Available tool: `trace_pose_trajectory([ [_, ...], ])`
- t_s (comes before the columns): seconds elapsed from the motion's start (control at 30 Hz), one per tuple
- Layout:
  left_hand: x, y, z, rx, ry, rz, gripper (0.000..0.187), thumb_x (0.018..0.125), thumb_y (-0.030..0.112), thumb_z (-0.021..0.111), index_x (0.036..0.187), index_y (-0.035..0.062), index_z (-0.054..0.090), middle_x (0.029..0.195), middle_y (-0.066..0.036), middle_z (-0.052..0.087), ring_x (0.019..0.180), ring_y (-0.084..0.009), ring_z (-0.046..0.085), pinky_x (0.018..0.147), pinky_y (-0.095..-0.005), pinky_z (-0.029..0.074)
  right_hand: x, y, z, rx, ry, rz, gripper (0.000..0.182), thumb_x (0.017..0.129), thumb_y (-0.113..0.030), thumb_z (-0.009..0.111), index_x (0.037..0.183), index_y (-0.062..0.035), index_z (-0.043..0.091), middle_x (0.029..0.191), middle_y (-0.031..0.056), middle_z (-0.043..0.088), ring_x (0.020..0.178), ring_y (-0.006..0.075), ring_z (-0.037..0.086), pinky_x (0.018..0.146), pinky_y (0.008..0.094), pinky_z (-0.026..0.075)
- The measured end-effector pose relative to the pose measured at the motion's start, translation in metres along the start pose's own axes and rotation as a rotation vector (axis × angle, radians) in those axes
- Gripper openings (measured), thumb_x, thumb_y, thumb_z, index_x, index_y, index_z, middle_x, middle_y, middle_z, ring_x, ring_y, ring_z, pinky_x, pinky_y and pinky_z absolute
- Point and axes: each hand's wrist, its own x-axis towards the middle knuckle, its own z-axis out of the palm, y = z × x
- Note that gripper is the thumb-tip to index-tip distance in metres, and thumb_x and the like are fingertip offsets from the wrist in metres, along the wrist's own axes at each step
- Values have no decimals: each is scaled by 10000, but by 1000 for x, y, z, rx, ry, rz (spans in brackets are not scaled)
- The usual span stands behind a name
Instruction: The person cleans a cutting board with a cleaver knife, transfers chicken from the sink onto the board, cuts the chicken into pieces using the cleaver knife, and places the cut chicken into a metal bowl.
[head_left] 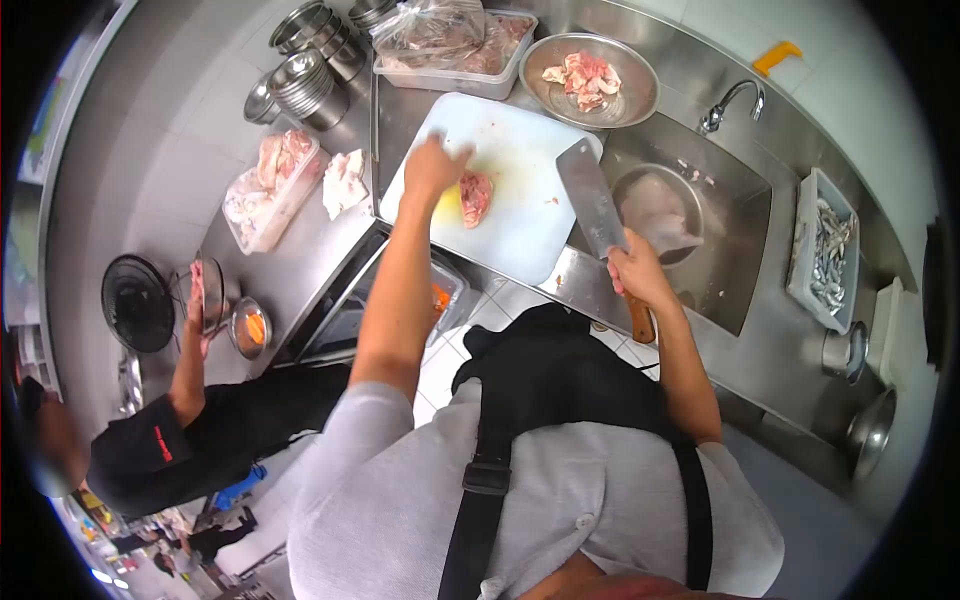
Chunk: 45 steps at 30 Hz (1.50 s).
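My right hand (638, 268) is wrapped around the wooden handle of a cleaver (592, 198). Its broad blade rises over the right edge of the white cutting board (520, 225), beside the sink. Above the board's left part is my left hand (433, 168), slightly blurred, thumb and fingers apart with nothing visible in them. Just right of that hand, a piece of raw meat (474, 199) lies on the board in a patch of yellowish liquid.
Behind the board stand a steel bowl of meat pieces (590, 80) and a bin of bagged meat (455, 50). A tub of raw meat (270, 190) is left. The sink (735, 240) holds a bowl; small fish fill a tray (828, 250). A co-worker (185, 430) stands left.
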Motion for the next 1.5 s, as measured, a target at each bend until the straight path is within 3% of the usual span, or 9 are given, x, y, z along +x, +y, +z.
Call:
trace_pose_trajectory([
  [0.07,-42,-19,30,-3,-373,-89,687,828,502,695,1138,-109,644,1038,-320,724,1031,-408,720,909,-469,562,10,27,14,-161,32,-2,222,989,-153,558,1123,23,563,695,128,633,485,223,618,477,400,501],
  [0.17,-80,-12,85,-219,-73,57,609,798,264,793,1290,-32,592,1138,-298,639,1021,-479,645,910,-500,544,28,51,32,-467,146,-176,245,991,-173,560,1120,36,566,808,241,696,667,393,699,669,512,539],
  [0.2,-84,3,77,-239,-81,85,599,795,198,790,1328,7,598,1158,-289,629,1035,-471,639,918,-487,543,22,38,30,-417,91,-15,269,996,-196,561,1135,34,571,937,304,701,885,505,674,826,579,497],
  [0.53,-87,5,79,-706,8,147,404,806,12,780,1204,64,738,1144,-167,679,1037,-293,677,891,-374,555,47,-5,48,-634,229,-346,260,1025,-213,541,1170,-3,590,918,317,693,911,535,650,816,623,484],
  [0.93,-54,-2,78,-761,-28,-114,349,814,114,845,1121,-5,726,970,-206,753,880,-318,730,815,-396,571,76,-46,65,-626,201,-507,240,1024,-214,551,1107,7,592,825,328,673,824,540,648,746,618,488],
  [1.03,-51,-3,70,-354,-142,-159,397,819,174,839,1147,-8,709,961,-230,741,887,-352,726,823,-422,571,78,-48,63,-635,179,-514,223,1024,-204,552,1085,7,589,816,320,674,820,532,652,744,613,490],
  [1.17,-52,-9,94,-541,-233,-63,404,814,115,775,1205,52,696,931,-248,722,883,-378,719,831,-434,567,88,-32,59,-659,184,-477,218,1024,-198,553,1087,7,589,817,312,678,823,525,656,749,609,492],
  [1.3,-38,5,107,-506,44,97,335,806,21,742,1139,40,712,904,-197,731,828,-311,714,798,-397,574,91,-29,56,-661,191,-463,226,1024,-197,553,1111,8,590,825,309,682,824,523,658,753,609,494],
  [1.5,-24,12,92,-702,-33,-236,331,774,57,833,1070,-24,708,929,-122,757,811,-177,702,767,-315,575,99,-45,61,-628,253,-533,248,1035,-211,543,1153,6,569,819,307,685,822,522,665,754,609,498],
])
